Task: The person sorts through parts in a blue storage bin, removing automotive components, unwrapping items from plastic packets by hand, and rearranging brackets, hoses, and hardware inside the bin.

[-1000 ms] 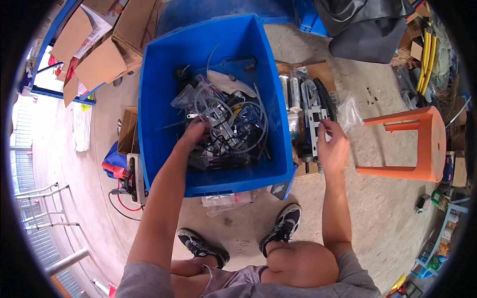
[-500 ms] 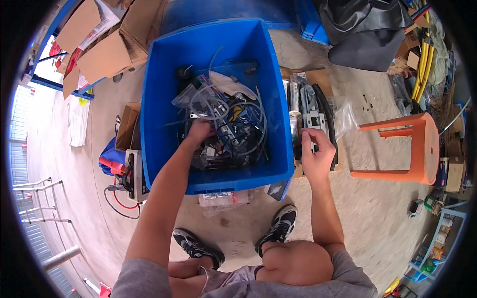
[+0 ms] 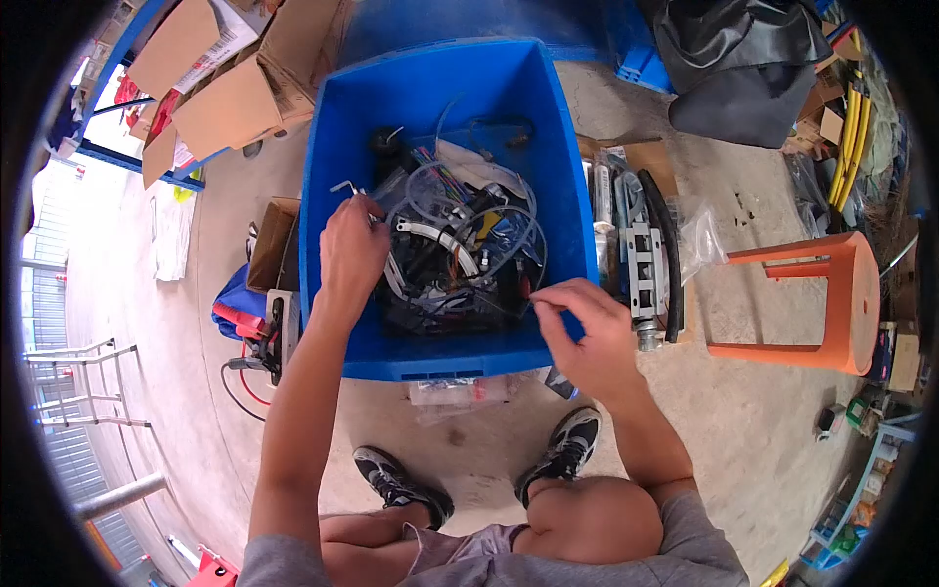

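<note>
My left hand [image 3: 353, 247] is closed at the left inner side of a large blue bin [image 3: 450, 367]. A bent silver metal piece [image 3: 342, 186] sticks out above its fingers; the rest is hidden by the hand. My right hand [image 3: 595, 338] is over the bin's right rim, thumb and forefinger close together; whatever is between them is too small to make out. Below both hands lies a jumble of parts: a curved white-silver strip [image 3: 438, 235], looped clear tubing [image 3: 416, 191], a pale cloth-like piece [image 3: 479, 166] and dark cables.
Right of the bin, a flat cardboard box holds a slotted metal bracket [image 3: 644, 269] and a black hose [image 3: 665, 235]. An orange stool [image 3: 851, 303] stands farther right. Cardboard boxes [image 3: 230, 108] are at upper left, a red-handled tool [image 3: 249, 328] at left.
My left hand has risen out of the jumble toward the bin's left side with the metal piece. My right hand has moved left from the bracket to the bin's rim.
</note>
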